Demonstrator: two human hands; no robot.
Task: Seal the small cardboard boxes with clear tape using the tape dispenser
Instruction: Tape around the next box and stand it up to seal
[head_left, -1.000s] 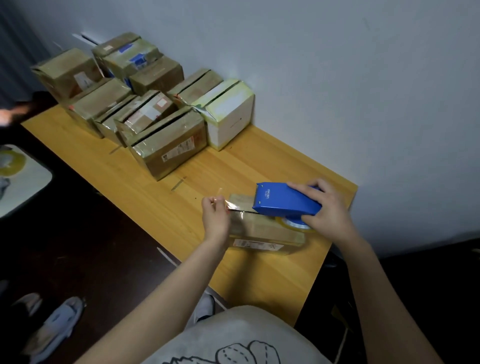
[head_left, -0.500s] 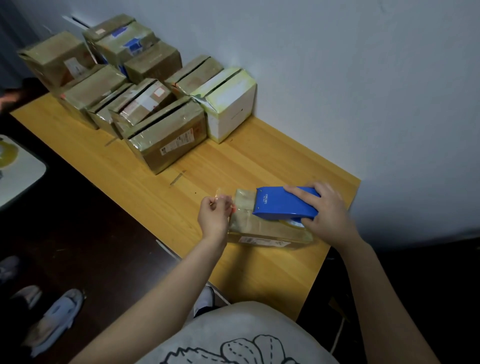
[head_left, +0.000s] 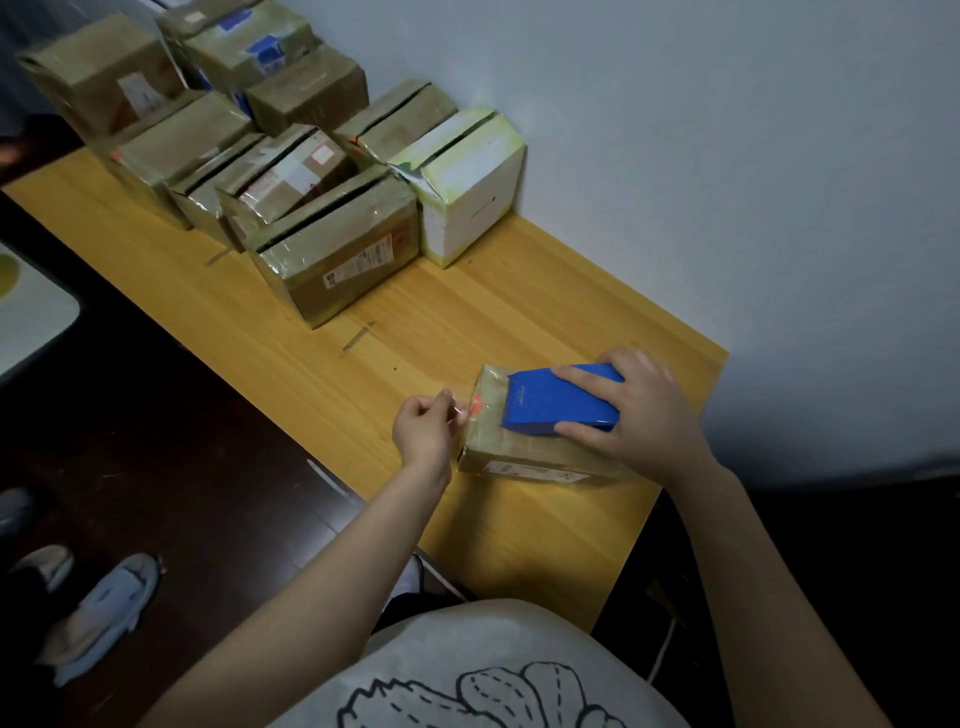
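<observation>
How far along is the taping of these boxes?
Done: a back brown box looks taped shut. In hand: the right hand holds the blue tape dispenser on a small cardboard box while the left hand pinches the tape end. Left: the white box has gaping flaps.

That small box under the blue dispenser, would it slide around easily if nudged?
Probably yes: the small box sits low and flat on the smooth wooden table, so it should slide rather than tip. Its glossy tape wrap likely makes it slippery. The right hand holds the tape dispenser on it, likely pinning it.
</observation>
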